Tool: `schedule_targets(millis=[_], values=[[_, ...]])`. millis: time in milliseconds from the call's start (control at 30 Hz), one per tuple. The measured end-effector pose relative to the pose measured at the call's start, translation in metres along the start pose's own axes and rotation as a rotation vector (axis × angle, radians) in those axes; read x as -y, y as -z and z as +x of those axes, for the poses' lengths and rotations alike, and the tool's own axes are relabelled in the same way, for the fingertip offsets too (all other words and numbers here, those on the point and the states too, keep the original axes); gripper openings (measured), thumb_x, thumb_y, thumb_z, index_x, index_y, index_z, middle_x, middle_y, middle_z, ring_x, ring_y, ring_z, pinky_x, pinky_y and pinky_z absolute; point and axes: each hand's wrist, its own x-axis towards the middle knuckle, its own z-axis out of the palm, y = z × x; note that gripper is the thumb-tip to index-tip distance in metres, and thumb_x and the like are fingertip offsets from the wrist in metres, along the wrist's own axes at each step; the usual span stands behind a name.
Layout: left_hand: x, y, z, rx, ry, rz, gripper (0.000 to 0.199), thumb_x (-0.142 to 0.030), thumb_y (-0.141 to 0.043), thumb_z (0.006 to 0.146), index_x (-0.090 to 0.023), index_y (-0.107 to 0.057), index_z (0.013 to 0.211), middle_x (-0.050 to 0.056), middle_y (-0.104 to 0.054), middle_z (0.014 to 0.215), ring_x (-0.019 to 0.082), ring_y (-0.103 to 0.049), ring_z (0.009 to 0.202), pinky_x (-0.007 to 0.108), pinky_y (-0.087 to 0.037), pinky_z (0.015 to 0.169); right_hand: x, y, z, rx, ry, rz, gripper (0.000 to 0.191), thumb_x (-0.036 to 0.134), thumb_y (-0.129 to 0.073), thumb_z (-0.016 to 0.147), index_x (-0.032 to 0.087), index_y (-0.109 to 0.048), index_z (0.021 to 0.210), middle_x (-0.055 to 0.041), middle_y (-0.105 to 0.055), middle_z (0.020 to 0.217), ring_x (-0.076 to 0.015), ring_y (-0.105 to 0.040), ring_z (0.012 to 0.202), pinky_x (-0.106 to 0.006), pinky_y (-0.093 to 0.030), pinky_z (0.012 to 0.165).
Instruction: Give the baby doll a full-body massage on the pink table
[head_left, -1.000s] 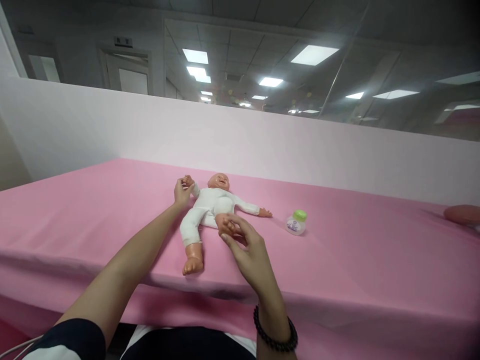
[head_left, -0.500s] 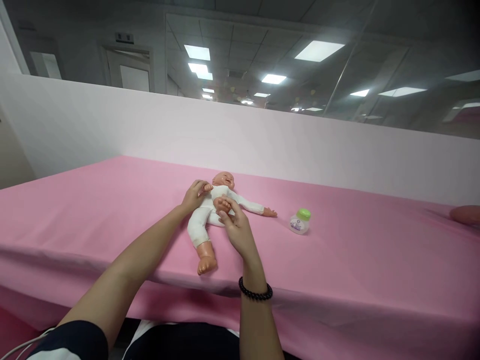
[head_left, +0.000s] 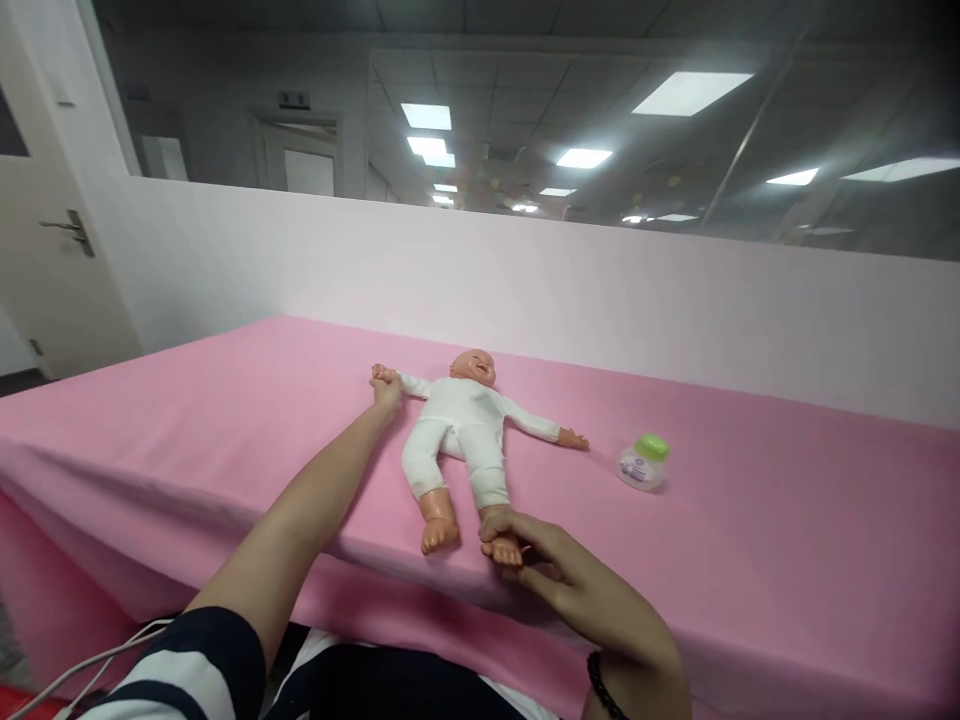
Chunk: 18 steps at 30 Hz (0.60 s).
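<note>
Pink-footed doll (head_left: 459,430) now lies stretched out, leg unbent.

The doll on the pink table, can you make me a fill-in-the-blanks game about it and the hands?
1. The doll lies on its back on a cloth coloured ____.
2. The left hand holds the doll's ____.
3. The right hand holds one of the doll's ____ near the front edge.
4. The little bottle lying beside the doll has a cap coloured ____.

Missing words: pink; hand; feet; green
</note>
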Motion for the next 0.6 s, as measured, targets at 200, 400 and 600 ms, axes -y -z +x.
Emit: schedule_targets(millis=[200,400,600], values=[[-0.015,-0.014,-0.013,0.061,-0.091,0.044,0.036,-0.017,-0.056,0.098,-0.022,-0.047,0.133,0.015,-0.064,0.128,0.022,-0.066,0.113,0.041,-0.056,0.094,-0.006,-0.001,0.031,-0.276,0.107,0.048,0.039,0.035,-0.055,0.104,0.031,-0.063,0.141,-0.0084,-0.062,0.146,-0.0270,-0.061,0.134,-0.048,-0.049,0.116],[-0.039,-0.013,-0.035,0.363,-0.317,0.051,0.036,-0.014,-0.061,0.089,-0.024,-0.062,0.123,0.008,-0.071,0.124,0.025,-0.065,0.116,0.044,-0.050,0.107,-0.008,-0.010,0.110,-0.313,0.183,0.121,0.029,0.027,-0.054,0.099,0.025,-0.066,0.125,-0.0078,-0.068,0.134,-0.0229,-0.064,0.128,-0.044,-0.054,0.111],[-0.041,-0.009,-0.036,0.418,-0.341,0.065,0.032,-0.014,-0.065,0.085,-0.022,-0.065,0.116,0.010,-0.071,0.121,0.026,-0.065,0.113,0.045,-0.051,0.106,-0.013,-0.024,0.127,-0.381,0.165,0.210,0.031,0.030,-0.052,0.099,0.024,-0.060,0.129,-0.0092,-0.063,0.135,-0.0212,-0.063,0.123,-0.039,-0.060,0.098]])
